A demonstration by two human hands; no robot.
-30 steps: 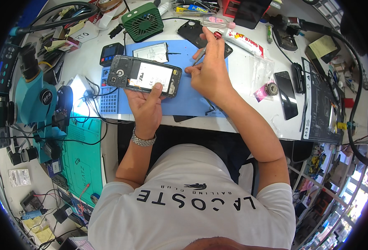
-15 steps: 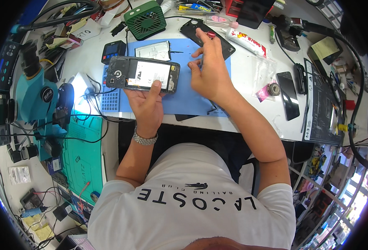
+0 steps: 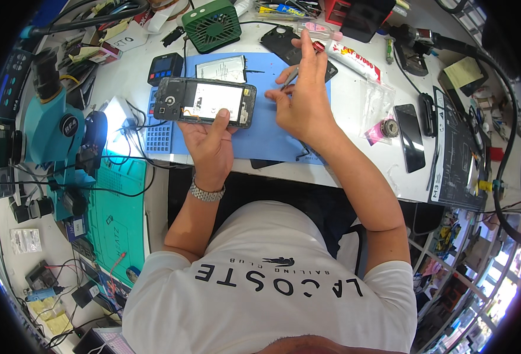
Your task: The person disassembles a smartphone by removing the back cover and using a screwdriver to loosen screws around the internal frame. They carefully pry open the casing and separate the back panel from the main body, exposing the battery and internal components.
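Opened phone point(image 3: 205, 101) back-up above the blue mat point(image 3: 266, 137) on the counter point(image 3: 384, 174), white battery point(image 3: 224, 96) exposed. Left hand point(image 3: 211, 146): grip pinching the phone's near edge, thumb on top at the battery. Right hand point(image 3: 306, 112): grip pinching a slim grey tool point(image 3: 290, 78), partly hidden by fingers, clear of phone. Loose silver-white pack point(image 3: 222, 69) on mat just beyond phone; black back cover point(image 3: 281, 43) past right hand.
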